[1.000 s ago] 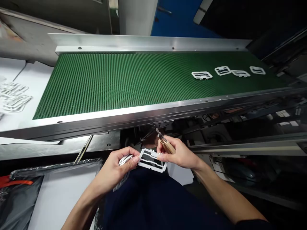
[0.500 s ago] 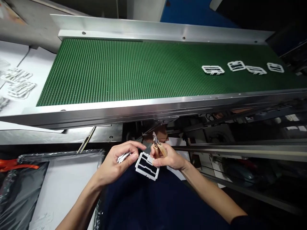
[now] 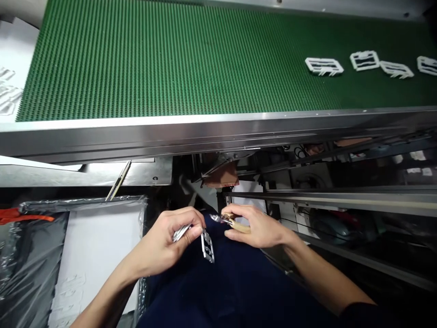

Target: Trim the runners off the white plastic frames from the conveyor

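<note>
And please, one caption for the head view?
Left hand holding white frames, right hand gripping pliers, beside a green conveyor belt.

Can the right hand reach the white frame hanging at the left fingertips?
Probably yes: the right hand is near the white frame and nothing visible blocks it, though the pliers it holds may hinder grasping.

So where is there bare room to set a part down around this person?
The green belt is bare from its left end to the leftmost of four white frames crowding its right. The white sheet beside the left forearm is bare above the pale pieces at its lower left, up to the black plastic.
</note>
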`<state>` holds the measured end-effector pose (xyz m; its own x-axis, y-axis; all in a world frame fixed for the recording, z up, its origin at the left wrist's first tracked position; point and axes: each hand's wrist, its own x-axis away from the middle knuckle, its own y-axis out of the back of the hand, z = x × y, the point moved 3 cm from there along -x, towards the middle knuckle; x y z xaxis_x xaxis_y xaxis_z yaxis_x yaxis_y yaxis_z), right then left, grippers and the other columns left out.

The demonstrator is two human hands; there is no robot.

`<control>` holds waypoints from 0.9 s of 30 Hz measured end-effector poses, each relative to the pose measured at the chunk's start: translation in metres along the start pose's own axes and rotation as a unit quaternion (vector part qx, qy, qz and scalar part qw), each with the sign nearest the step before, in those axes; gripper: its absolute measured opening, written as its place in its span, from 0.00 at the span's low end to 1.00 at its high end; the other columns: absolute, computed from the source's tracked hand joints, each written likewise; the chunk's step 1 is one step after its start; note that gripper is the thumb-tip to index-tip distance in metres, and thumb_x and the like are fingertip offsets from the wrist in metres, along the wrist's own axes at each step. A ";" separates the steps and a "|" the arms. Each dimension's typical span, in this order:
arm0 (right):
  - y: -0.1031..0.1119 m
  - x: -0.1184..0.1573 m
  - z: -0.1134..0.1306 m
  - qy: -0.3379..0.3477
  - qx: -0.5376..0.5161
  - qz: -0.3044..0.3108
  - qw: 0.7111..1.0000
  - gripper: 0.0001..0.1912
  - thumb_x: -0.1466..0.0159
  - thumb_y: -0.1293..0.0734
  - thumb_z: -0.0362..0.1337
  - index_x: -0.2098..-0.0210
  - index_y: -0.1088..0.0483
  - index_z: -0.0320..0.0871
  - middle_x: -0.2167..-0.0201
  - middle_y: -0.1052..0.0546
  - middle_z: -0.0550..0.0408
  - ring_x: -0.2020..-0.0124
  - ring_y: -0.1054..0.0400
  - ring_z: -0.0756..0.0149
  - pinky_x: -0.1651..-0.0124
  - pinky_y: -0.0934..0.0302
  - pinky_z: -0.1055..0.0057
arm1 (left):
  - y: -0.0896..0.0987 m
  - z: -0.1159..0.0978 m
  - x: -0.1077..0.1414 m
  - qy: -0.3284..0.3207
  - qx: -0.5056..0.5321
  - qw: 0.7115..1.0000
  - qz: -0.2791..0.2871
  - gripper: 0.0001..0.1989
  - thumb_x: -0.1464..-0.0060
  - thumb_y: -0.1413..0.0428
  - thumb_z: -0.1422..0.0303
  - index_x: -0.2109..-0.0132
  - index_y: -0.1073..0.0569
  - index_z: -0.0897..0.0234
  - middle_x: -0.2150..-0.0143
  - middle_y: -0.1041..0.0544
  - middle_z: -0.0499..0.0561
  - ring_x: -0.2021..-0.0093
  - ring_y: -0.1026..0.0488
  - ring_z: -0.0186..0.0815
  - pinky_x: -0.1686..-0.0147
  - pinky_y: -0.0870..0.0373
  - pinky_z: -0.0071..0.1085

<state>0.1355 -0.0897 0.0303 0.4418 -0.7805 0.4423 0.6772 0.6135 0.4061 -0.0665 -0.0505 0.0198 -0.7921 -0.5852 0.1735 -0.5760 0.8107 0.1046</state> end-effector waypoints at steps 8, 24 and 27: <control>0.024 0.014 0.023 -0.010 0.239 0.031 0.971 0.09 0.42 0.36 0.36 0.60 0.33 0.45 0.67 0.29 0.56 0.64 0.36 0.64 0.59 0.45 0.67 | -0.004 -0.004 -0.009 0.013 -0.048 0.999 0.014 0.12 0.39 0.54 0.65 0.67 0.32 0.64 0.67 0.30 0.48 0.68 0.34 0.33 0.67 0.40 0.29; -0.028 -0.008 0.011 -0.094 -0.163 -0.068 0.980 0.17 0.46 0.30 0.43 0.66 0.40 0.44 0.75 0.36 0.63 0.75 0.43 0.75 0.73 0.47 0.78 | -0.007 0.000 -0.012 0.036 0.001 0.999 0.000 0.11 0.39 0.53 0.64 0.67 0.31 0.65 0.68 0.29 0.48 0.67 0.33 0.34 0.65 0.38 0.28; -0.026 -0.005 -0.002 -0.119 -0.106 -0.116 0.980 0.10 0.42 0.35 0.41 0.67 0.40 0.43 0.75 0.35 0.63 0.75 0.43 0.75 0.71 0.47 0.77 | -0.006 0.001 -0.013 0.042 -0.007 0.999 -0.004 0.12 0.39 0.53 0.63 0.67 0.31 0.65 0.68 0.29 0.48 0.68 0.34 0.34 0.66 0.39 0.29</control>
<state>0.1167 -0.1017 0.0158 0.1280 -0.8305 0.5422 0.8613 0.3641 0.3543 -0.0530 -0.0473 0.0160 -0.7679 -0.5881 0.2538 -0.5782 0.8070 0.1201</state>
